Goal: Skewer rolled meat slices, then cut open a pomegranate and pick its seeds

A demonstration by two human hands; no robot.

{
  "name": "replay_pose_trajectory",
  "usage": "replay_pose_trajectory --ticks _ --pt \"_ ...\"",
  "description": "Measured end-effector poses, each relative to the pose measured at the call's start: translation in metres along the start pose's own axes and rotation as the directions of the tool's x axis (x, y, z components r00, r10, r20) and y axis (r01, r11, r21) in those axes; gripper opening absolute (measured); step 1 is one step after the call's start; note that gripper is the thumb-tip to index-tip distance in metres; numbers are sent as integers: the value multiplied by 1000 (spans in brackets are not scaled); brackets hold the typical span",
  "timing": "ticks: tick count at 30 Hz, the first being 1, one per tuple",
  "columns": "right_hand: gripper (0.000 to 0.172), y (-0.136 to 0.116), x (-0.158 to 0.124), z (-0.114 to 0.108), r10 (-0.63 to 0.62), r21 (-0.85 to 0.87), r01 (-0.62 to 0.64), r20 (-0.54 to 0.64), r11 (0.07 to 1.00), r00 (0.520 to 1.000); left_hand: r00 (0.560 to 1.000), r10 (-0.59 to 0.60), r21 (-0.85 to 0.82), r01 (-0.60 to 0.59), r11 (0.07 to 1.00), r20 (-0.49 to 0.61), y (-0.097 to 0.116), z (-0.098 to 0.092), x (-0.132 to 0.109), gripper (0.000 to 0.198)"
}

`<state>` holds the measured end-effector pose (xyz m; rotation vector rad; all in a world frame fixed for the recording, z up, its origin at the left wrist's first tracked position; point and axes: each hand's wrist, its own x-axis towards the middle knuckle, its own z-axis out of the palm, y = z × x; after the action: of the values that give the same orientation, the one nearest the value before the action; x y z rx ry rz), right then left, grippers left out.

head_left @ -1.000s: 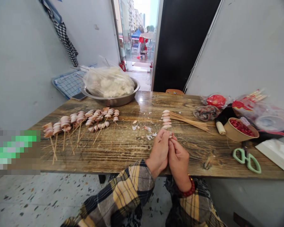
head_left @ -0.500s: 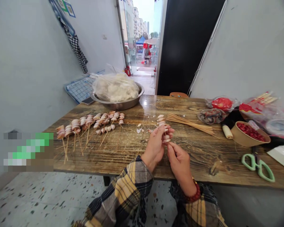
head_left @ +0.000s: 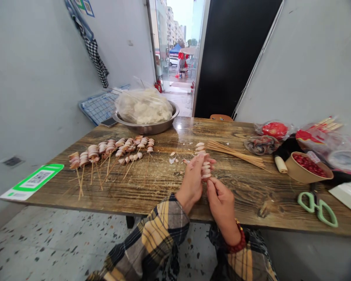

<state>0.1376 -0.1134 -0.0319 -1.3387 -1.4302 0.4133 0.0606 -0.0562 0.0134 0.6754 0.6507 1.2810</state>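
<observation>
Skewer (head_left: 206, 170); long axis forward, far end slightly left; hands (head_left: 222, 201) pinching it

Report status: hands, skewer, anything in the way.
Left hand around skewer, right hand pinching its lower end. Pale pieces threaded on it. Nothing visibly blocking; scraps beyond left hand, loose sticks beyond right.

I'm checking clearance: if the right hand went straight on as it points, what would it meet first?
Likely the pale pieces held by the left hand, just beyond the right hand, though exact depth is unclear.
</observation>
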Motion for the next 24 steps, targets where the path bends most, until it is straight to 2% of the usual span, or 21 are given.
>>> replay_pose_trajectory --ticks 3,6,14,17,22,24 --pt "31 1 -2 1 -19 -29 20 45 999 999 1000 -2 -23 3 1000 25 12 -6 6 34" --pt "31 2 -4 3 -32 -34 34 62 999 998 999 38 -22 -38 999 29 15 -9 9 32" --pt "32 5 -8 6 -15 -30 16 28 999 999 992 95 47 -92 995 -80 1 2 4 23" --pt "32 2 -7 6 -2 -26 2 17 1000 1000 991 102 57 -97 994 -88 -2 4 0 20" --pt "33 1 -4 4 -1 -17 2 36 1000 999 1000 1 -50 -1 999 -6 6 -5 4 35" --pt "33 2 -4 4 2 -6 -2 61 1000 998 1000 10 -73 -10 997 3 13 -10 9 41"
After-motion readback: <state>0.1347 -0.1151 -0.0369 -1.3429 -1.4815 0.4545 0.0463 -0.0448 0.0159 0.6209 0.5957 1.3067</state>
